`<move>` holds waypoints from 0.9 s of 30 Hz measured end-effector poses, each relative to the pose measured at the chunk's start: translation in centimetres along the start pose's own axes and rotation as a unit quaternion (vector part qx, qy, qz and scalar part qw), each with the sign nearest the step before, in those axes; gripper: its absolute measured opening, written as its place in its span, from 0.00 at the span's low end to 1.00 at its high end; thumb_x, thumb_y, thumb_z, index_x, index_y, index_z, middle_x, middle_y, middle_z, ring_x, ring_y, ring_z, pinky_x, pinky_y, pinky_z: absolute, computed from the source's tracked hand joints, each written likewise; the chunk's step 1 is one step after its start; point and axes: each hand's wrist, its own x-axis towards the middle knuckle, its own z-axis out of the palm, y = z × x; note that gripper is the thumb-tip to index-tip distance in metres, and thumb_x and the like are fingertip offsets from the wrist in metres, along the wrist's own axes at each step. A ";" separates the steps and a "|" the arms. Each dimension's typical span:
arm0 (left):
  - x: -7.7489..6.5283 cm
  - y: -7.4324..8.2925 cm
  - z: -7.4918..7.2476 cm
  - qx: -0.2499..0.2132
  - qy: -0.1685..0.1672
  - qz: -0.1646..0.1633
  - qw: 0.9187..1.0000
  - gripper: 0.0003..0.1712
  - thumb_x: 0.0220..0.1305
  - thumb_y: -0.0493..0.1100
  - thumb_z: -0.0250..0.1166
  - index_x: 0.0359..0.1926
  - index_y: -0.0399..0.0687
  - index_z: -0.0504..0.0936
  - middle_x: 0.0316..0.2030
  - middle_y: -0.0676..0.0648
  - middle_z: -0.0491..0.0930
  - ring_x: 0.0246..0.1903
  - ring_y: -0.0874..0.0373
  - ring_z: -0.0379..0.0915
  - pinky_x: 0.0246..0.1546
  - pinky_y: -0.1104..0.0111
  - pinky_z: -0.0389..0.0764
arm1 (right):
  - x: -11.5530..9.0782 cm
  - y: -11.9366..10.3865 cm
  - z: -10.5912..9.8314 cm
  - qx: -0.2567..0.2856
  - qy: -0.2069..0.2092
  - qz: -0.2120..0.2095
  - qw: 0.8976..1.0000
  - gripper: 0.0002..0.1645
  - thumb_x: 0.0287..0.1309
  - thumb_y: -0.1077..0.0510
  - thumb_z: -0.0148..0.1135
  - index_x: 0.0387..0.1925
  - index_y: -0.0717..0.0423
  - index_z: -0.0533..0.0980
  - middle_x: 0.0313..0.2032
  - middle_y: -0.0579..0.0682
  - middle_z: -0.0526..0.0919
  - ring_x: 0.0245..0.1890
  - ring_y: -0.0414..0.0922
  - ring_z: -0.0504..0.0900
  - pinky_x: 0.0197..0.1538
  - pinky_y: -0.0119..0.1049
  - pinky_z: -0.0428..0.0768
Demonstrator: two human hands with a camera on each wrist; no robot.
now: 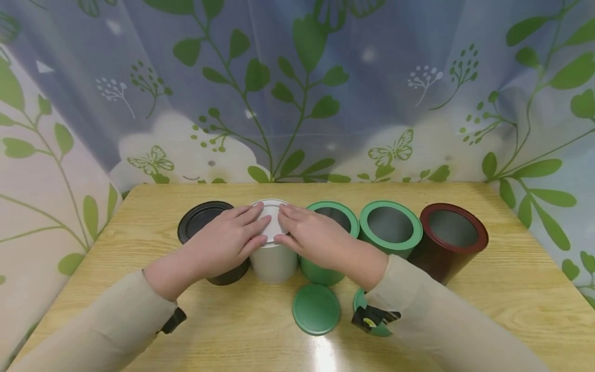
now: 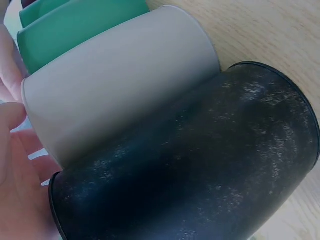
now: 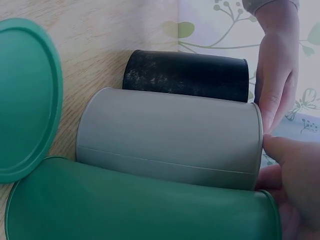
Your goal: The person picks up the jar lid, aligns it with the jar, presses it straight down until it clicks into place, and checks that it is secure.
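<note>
Both hands lie on the white lid (image 1: 271, 230) of a white can (image 1: 274, 264), which stands upright in a row of cans. My left hand (image 1: 226, 236) reaches in from the left with extended fingers on the lid, its palm side over the black can (image 1: 195, 219). From the other side my right hand (image 1: 321, 235) presses the lid's right part, fingers extended, partly covering a green can (image 1: 322, 271). In the right wrist view the fingers of both hands meet the rim end of the white can (image 3: 170, 135). The lid's top is partly hidden.
Right of these stand a second green can (image 1: 392, 246) and a dark red can (image 1: 437, 261), both without lids. One green lid (image 1: 316, 309) lies in front on the wooden table (image 1: 223, 330). Another green lid (image 1: 382, 330) is partly under the right sleeve. A leaf-patterned curtain hangs behind.
</note>
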 end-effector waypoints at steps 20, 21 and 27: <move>0.5 0.3 -0.8 -0.006 -0.042 -0.004 0.999 0.26 0.70 0.49 0.52 0.61 0.35 0.70 0.63 0.32 0.62 0.61 0.39 0.60 0.60 0.50 0.62 | 0.2 -0.5 -0.6 -0.006 -0.011 -0.002 1.000 0.28 0.68 0.47 0.48 0.57 0.67 0.71 0.63 0.62 0.65 0.64 0.53 0.63 0.64 0.45 0.62; 0.5 0.3 -0.9 -0.005 -0.043 -0.005 0.999 0.26 0.70 0.49 0.52 0.61 0.35 0.70 0.63 0.32 0.62 0.61 0.39 0.60 0.60 0.50 0.62 | 0.2 -0.5 -0.6 -0.009 -0.011 -0.001 1.000 0.28 0.68 0.47 0.48 0.57 0.67 0.70 0.63 0.62 0.65 0.64 0.52 0.63 0.64 0.45 0.62; 0.3 0.6 -0.8 -0.023 -0.048 -0.023 0.998 0.26 0.70 0.49 0.52 0.62 0.37 0.70 0.64 0.33 0.61 0.62 0.38 0.59 0.60 0.49 0.61 | 0.1 -0.8 -0.2 -0.049 -0.030 0.008 0.998 0.32 0.70 0.46 0.45 0.63 0.67 0.64 0.65 0.60 0.63 0.66 0.51 0.60 0.65 0.45 0.60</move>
